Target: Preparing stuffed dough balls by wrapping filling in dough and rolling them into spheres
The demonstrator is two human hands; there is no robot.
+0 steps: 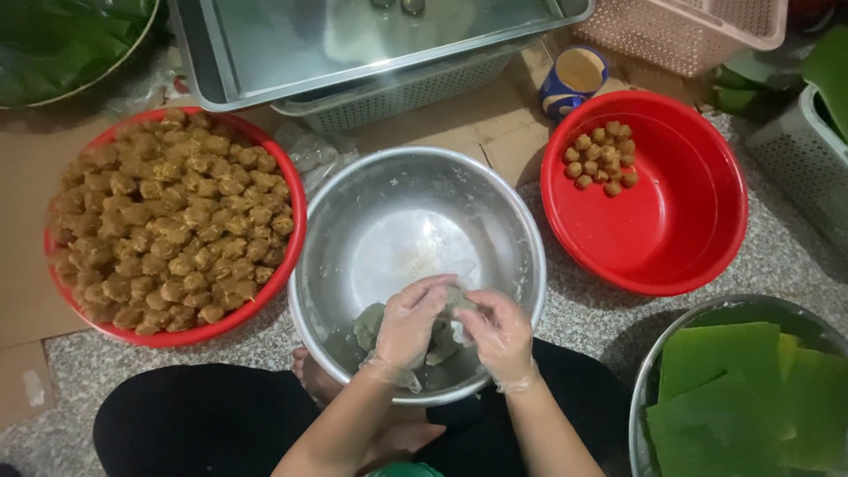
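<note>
Left of the steel bowl (pixel 353 221) sits a heaped red basin (pixel 291 238) of filling balls (pixel 168 230) (within reach), while over the bowl's near rim the gloved left hand (pixel 411 322) and right hand (pixel 499 331) close together around a greenish dough lump (pixel 452 305), apparently shaping it.

Speckled stone floor (pixel 777 265), steel bowl (pixel 353 177), two red basins (pixel 698 247), flattened cardboard (pixel 26 291)

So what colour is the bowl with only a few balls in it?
Red: the bowl shows best in the head view, right of the steel bowl.
</note>
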